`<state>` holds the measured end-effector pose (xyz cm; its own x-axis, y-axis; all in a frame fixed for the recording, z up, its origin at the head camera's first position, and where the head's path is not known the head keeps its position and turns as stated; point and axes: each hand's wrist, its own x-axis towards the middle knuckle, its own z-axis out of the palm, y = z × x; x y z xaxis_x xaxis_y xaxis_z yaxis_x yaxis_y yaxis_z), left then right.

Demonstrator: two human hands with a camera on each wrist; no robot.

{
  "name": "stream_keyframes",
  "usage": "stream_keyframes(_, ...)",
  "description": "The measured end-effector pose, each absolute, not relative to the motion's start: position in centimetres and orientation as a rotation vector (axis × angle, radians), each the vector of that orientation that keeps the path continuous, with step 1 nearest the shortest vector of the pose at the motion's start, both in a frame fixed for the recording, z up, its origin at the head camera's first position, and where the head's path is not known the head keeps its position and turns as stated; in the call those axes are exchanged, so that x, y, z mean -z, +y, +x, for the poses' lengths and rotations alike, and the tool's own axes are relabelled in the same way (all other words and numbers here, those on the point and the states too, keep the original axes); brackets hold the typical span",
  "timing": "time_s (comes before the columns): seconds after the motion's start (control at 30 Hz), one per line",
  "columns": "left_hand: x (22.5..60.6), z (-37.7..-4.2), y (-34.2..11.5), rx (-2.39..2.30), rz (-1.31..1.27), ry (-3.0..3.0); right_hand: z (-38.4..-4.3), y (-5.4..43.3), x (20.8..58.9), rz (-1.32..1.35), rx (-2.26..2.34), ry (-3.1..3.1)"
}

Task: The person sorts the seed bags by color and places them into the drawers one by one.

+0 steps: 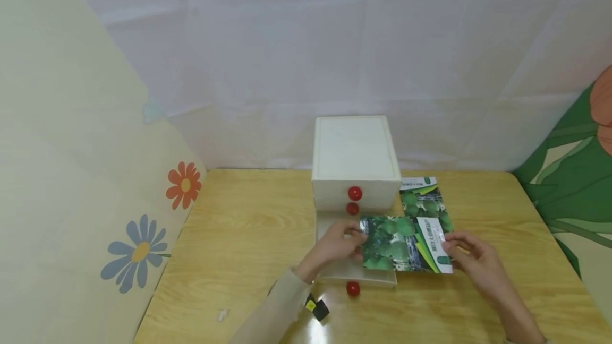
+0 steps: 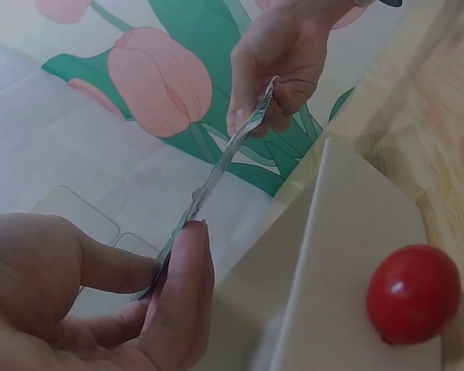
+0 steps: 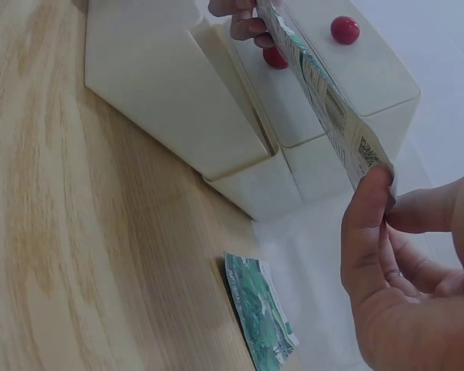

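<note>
Between both hands a flat seed packet (image 1: 406, 243), printed with round green fruits and a white band of text, is held above an open drawer (image 1: 373, 276). My left hand (image 1: 339, 240) pinches its left edge between thumb and fingers. At the opposite edge, my right hand (image 1: 478, 261) pinches the packet the same way. The right wrist view shows the packet's back with printed codes. The pulled-out drawer belongs to a small white drawer cabinet (image 1: 356, 147) and has a red round knob (image 1: 353, 288). Part of the drawer's inside is hidden beneath the packet.
A second similar packet (image 1: 425, 200) lies on the wooden table (image 1: 248, 227), right of the cabinet. Two drawers above stay closed, with red knobs (image 1: 355, 193). A black and yellow item (image 1: 317, 307) lies near my left sleeve, and a small whitish piece (image 1: 222, 315) farther left.
</note>
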<state>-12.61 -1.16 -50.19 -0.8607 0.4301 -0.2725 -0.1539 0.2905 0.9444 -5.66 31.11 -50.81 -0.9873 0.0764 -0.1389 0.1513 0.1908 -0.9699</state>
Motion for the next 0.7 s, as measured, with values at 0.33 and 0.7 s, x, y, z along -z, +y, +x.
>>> stream_keyframes(0.33, 50.8, -12.1, -2.6, -1.668, 0.266, 2.024, -5.6, 29.9, 50.6, 0.263, 1.832, 2.399)
stream_keyframes(0.7, 50.4, -11.5, -4.3, -1.666, 0.236, 2.001, -5.3, 28.5, 50.9, 0.275, 1.843, 2.266)
